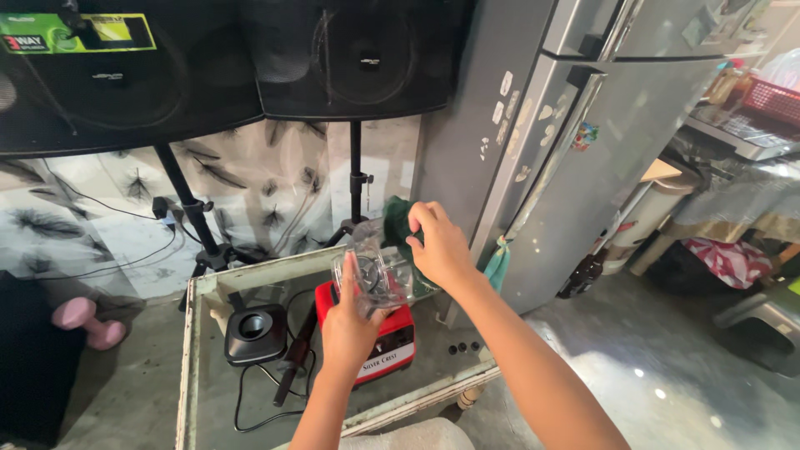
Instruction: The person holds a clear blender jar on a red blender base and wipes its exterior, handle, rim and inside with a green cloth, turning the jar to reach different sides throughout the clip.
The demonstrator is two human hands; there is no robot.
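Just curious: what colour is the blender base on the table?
Red blender base, seen in the head view.

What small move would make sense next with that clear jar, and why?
Probably keep rubbing the dark green cloth around the clear plastic blender jar: the left hand grips the jar above the red blender base, and the right hand presses the cloth at its rim.

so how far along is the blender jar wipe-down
In hand: the left hand holds the clear plastic blender jar while the right hand presses a dark green cloth at it. The red blender base and black lid sit apart on the glass-topped table, not reassembled.
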